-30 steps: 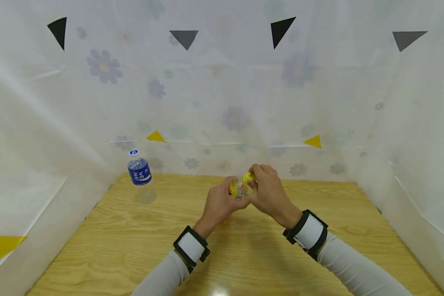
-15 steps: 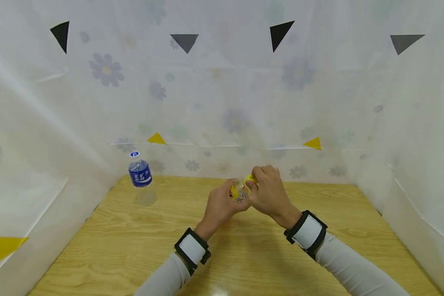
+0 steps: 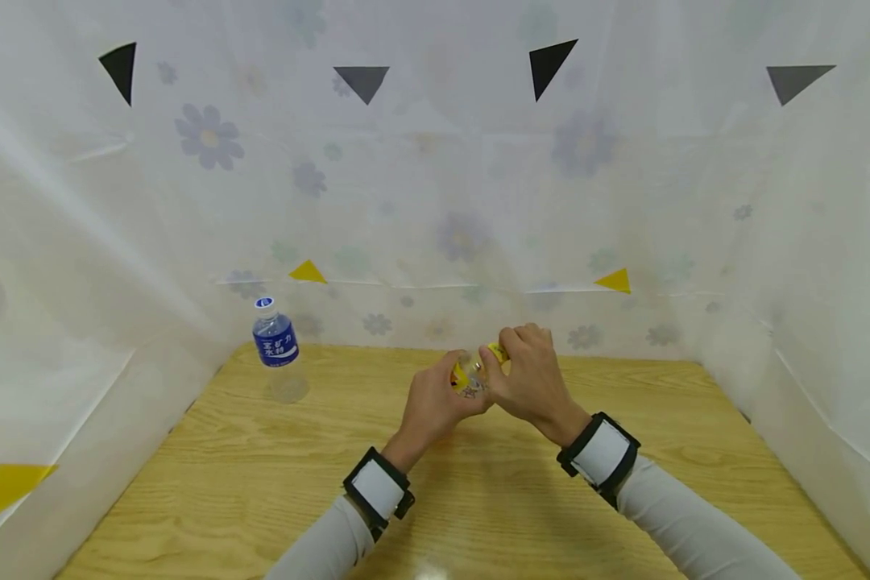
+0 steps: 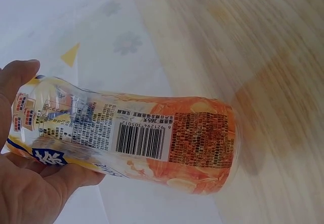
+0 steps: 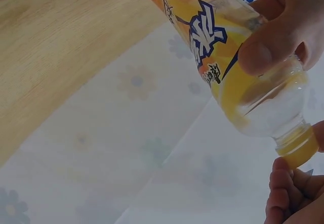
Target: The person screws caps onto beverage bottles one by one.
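My left hand [image 3: 432,396] grips the upper part of a clear plastic drink bottle [image 4: 136,138] with an orange and yellow printed label and a barcode. In the left wrist view, the base lies close to the wooden table top. My right hand [image 3: 528,374] is at the bottle's neck, pinching the yellow cap [image 5: 298,148] between thumb and fingers. The cap sits on the neck in the right wrist view. From the head camera, the hands cover most of this bottle. A second bottle [image 3: 275,342], with a blue label and white cap, stands upright at the far left.
The wooden table [image 3: 261,483] runs back to a white flower-patterned curtain [image 3: 435,177], which also rises at both sides. Black, grey and yellow triangles are stuck on it. Each wrist carries a black strap [image 3: 379,487] with a white plate.
The right hand has turned slightly at the cap, its thumb shifting up and left across it. The left hand keeps its grip on the bottle. The head view has tilted a little.
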### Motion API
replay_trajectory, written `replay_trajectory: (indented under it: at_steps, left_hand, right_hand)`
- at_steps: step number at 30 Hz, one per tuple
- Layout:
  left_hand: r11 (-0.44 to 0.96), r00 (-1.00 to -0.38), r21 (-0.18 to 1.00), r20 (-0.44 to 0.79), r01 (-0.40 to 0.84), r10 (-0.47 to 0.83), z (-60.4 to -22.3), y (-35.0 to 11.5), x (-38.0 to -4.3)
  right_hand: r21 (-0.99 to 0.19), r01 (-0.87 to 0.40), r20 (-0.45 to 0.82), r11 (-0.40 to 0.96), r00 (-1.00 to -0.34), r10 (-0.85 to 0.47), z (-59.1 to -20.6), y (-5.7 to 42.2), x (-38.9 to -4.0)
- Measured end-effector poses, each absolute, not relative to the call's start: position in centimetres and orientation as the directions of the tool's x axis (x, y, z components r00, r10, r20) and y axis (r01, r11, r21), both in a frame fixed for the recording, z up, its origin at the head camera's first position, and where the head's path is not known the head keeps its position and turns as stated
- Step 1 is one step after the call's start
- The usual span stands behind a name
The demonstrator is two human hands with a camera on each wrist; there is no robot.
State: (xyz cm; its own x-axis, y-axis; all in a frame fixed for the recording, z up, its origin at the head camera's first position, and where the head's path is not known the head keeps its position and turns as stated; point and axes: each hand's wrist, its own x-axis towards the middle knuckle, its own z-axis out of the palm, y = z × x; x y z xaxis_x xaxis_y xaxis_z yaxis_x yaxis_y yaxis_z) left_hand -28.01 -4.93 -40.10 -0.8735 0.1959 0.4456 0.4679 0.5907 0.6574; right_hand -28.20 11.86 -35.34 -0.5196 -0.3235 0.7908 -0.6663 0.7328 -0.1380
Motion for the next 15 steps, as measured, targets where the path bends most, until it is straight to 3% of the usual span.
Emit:
replay_trajectory:
  at_steps: [15]
  left_hand:
    - [0.577, -0.878, 0.676, 0.445, 0.458, 0.177, -40.01, -4.86, -27.94]
  right_hand:
    - [-0.137, -0.654, 0.782, 0.744, -0.533, -0.324, -35.22, 11.84, -28.26]
